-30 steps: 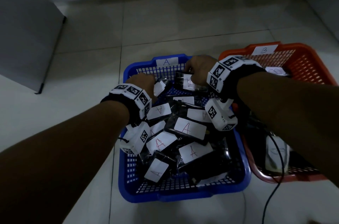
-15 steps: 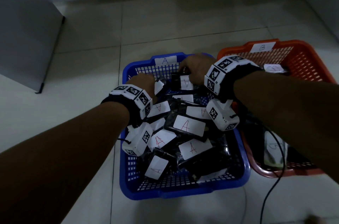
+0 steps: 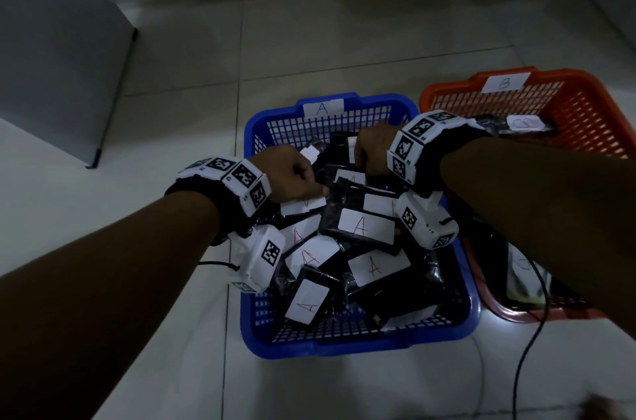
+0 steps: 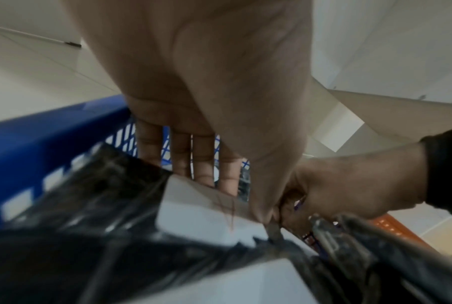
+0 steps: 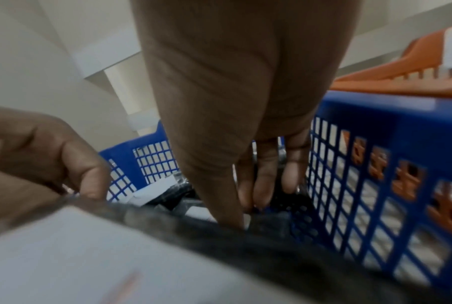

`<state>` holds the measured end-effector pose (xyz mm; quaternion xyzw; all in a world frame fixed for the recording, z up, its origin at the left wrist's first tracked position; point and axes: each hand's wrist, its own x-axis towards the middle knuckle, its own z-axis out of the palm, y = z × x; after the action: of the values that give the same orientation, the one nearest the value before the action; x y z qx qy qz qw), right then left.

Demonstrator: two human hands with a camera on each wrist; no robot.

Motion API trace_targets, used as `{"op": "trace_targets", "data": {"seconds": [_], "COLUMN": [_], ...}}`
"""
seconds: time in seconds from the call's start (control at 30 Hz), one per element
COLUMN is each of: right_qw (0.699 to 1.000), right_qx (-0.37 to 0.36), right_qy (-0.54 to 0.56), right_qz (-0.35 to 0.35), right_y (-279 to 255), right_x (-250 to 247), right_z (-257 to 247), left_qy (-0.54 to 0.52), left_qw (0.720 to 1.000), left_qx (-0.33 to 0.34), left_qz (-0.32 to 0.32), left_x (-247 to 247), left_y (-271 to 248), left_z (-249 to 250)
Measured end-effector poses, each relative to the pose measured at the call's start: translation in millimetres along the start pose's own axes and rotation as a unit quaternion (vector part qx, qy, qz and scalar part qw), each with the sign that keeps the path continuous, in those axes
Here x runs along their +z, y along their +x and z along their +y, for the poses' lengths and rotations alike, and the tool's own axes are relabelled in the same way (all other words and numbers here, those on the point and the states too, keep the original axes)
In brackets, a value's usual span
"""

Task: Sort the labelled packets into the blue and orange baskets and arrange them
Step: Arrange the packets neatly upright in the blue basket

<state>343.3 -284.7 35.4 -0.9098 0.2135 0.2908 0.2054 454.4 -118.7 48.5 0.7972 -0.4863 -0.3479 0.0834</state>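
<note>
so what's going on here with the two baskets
A person is tidying black packets with white A labels inside the blue basket, itself tagged A. Both hands are down among the packets at its far end: the left hand pinches one packet between thumb and fingers, and the right hand has its fingers curled on another. The orange basket, tagged B, stands beside it with a B packet inside.

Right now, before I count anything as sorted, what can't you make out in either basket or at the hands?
- Orange basket: the right forearm covers its near contents in the head view; only one B packet reads.
- Right hand: in the head view the hand's back hides its fingertips; the wrist view is blurred.
- Left hand: its wrist view is smeared, so the touched packet's letter is unreadable.
- Blue basket: lower layers are buried.
</note>
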Motion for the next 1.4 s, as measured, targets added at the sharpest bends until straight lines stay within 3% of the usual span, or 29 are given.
{"op": "trace_targets", "data": {"seconds": [0.13, 0.2, 0.27, 0.37, 0.47, 0.57, 0.63, 0.73, 1.0, 1.13, 1.3, 1.4], "right_qw": [0.999, 0.998, 0.994, 0.986, 0.99, 0.992, 0.99, 0.987, 0.996, 0.988, 0.987, 0.993], "right_qx": [0.011, 0.013, 0.005, 0.005, 0.038, 0.071, 0.074, 0.069, 0.055, 0.061, 0.026, 0.006], "right_qy": [0.007, 0.03, 0.052, 0.083, 0.03, 0.004, -0.004, -0.01, -0.036, -0.072, -0.001, 0.052], "right_qz": [0.052, 0.058, 0.094, 0.144, 0.135, 0.1, 0.121, 0.146, 0.053, 0.12, 0.157, 0.108], "right_y": [-7, -8, -11, -9, -3, -3, -2, -1, 5, -1, -5, -4], "right_x": [0, -5, -13, -20, -16, -7, -2, 0, -4, -4, -14, -23], "right_z": [2, 2, 1, 0, 2, 1, 2, 3, 2, 1, -2, -16], "left_qy": [0.004, 0.018, 0.049, 0.104, 0.064, -0.019, -0.043, -0.067, -0.08, -0.085, -0.072, -0.077], "left_qw": [0.999, 1.0, 0.993, 0.948, 0.925, 0.937, 0.942, 0.941, 0.94, 0.941, 0.943, 0.942], "left_qx": [-0.015, -0.009, 0.01, 0.02, -0.07, -0.186, -0.216, -0.21, -0.204, -0.199, -0.196, -0.199], "left_qz": [-0.04, -0.01, 0.104, 0.3, 0.369, 0.296, 0.253, 0.258, 0.261, 0.261, 0.259, 0.261], "left_x": [-2, -4, -8, -9, -6, 0, 4, 11, 13, 14, 14, 14], "left_y": [-2, -4, -7, -10, -14, -12, -11, -11, -12, -13, -12, -13], "left_z": [5, 7, 2, -16, -31, -36, -38, -40, -41, -39, -39, -39]}}
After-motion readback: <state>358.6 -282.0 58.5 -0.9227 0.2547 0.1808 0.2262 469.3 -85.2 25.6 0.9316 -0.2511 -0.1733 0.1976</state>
